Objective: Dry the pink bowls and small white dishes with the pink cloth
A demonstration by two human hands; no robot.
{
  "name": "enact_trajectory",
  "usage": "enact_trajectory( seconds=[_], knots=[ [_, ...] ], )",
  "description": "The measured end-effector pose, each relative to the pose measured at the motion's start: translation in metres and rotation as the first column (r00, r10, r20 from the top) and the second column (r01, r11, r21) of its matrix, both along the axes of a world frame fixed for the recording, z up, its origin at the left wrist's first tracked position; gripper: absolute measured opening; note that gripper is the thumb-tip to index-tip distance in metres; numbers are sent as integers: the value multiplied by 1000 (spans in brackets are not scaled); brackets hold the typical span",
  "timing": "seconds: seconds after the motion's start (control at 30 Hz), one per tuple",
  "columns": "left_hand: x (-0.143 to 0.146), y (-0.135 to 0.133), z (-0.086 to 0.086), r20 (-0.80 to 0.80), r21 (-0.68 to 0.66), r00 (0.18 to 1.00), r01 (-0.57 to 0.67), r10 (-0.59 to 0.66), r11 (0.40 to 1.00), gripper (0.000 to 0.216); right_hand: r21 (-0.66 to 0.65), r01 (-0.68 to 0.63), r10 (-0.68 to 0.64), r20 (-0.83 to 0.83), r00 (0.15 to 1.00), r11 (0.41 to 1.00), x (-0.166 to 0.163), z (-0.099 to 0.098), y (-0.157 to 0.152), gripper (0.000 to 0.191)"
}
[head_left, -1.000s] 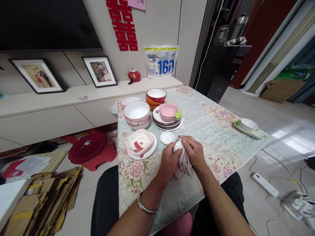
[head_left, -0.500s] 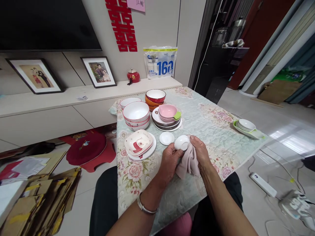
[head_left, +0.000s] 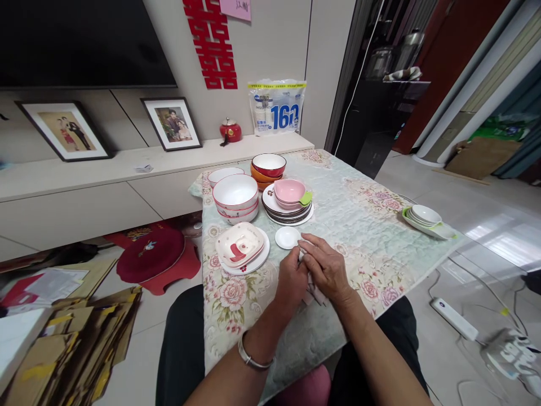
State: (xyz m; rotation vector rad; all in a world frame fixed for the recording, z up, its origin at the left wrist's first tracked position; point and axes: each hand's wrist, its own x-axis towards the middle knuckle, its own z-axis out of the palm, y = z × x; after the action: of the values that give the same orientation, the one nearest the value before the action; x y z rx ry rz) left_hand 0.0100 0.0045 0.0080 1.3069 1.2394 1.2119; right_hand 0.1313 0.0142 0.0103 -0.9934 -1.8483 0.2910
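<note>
In the head view, both hands meet above the tabletop (head_left: 338, 203), near its front edge. The left hand (head_left: 292, 277) is curled closed on a small white dish (head_left: 301, 255), mostly hidden; the right hand (head_left: 328, 268) bends over it, closed on a pale pink cloth (head_left: 313, 295). A white saucer (head_left: 288, 238) lies just beyond. Square dishes (head_left: 239, 244) sit near the left edge, nested bowls (head_left: 426, 213) by the right.

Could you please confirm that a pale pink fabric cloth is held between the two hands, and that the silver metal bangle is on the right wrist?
Not quite: the head view shows the silver metal bangle on the left wrist. The pale pink fabric cloth is held between left hand and right hand.
</note>
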Motion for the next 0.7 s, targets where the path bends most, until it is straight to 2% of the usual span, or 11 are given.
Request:
enact_trajectory(
  seconds=[0.1, 0.2, 0.3, 0.33, 0.43, 0.53, 0.7],
  knots=[
    [-1, 0, 2, -43, 10, 999, 21, -20, 1000, 7, -90, 78, -87, -95, 992, 993, 2, -4, 5, 33],
    [-2, 0, 3, -56, -10, 997, 43, -44, 999, 9, -300, 89, -177, -280, 943, 950, 9, -9, 13, 34],
    [-1, 1, 2, 48, -41, 997, 66, -64, 997, 7, -519, -59, -249, -503, 828, 853, 16, -11, 15, 39],
    [0, 2, 1, 122, -59, 990, 82, -74, 995, 5, -559, -133, -262, -569, 780, 818, 17, -11, 14, 41],
    [3, 3, 1, 395, -126, 916, 130, -70, 984, 22, -585, -301, -276, -696, 662, 753, 18, -9, 10, 42],
    [5, 3, 2, 572, -148, 820, 129, -22, 981, 34, -569, -314, -282, -725, 629, 760, 18, -6, 6, 38],
    [6, -1, 5, 669, -182, 743, 164, 0, 970, 39, -506, -139, -291, -676, 677, 852, 19, -9, 2, 25]
  ],
)
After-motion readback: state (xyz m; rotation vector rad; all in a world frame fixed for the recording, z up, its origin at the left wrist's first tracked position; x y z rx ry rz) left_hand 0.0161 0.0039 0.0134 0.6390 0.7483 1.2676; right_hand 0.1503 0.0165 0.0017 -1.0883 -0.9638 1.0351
